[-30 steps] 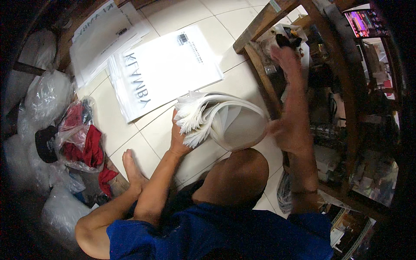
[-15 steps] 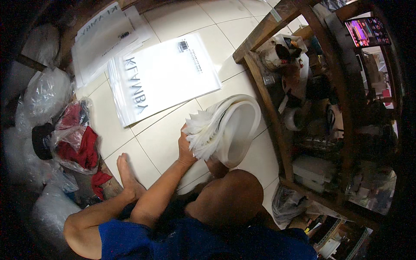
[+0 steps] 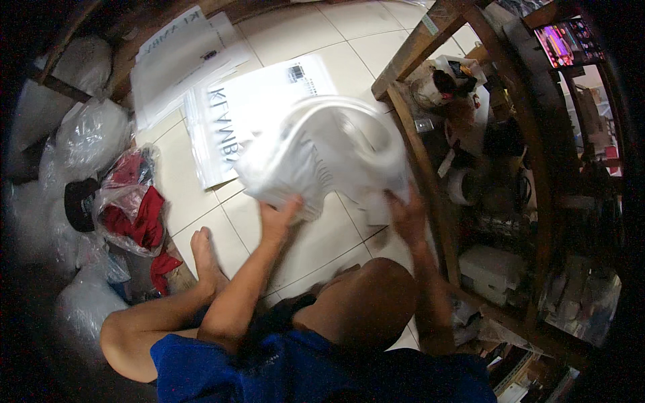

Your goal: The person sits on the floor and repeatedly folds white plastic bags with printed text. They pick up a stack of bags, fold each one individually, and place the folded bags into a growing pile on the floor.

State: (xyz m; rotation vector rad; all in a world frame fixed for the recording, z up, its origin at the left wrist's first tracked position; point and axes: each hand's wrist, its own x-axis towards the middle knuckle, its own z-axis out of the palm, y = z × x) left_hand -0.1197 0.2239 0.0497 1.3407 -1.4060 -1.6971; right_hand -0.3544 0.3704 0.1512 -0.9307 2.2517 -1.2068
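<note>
A thick stack of white plastic bags point(image 3: 295, 158) arches up between my two hands, blurred by motion. My left hand point(image 3: 282, 213) is closed on its near left end, the thumb on top. At the other end my right hand point(image 3: 408, 213) grips the right edge of the stack, its fingers smeared. Just beyond, and partly hidden by the arch, a flat pile of printed white plastic bags point(image 3: 252, 91) lies on the tiles. Behind that pile, at the far left, rests another pile of frosted bags point(image 3: 178, 70).
Along the left lie clear plastic sacks point(image 3: 94, 138), a black cap point(image 3: 81, 205) and bagged red cloth point(image 3: 138, 218). A wooden shelf frame point(image 3: 424, 164) with cluttered goods stands close on the right, a lit phone point(image 3: 570, 43) at its top. My bare foot point(image 3: 205, 252) rests on the tiled floor point(image 3: 295, 258).
The stack was folded in a loop near my knees; now it is spread into a wide arch, farther forward. My right hand has come out from behind it and moved right.
</note>
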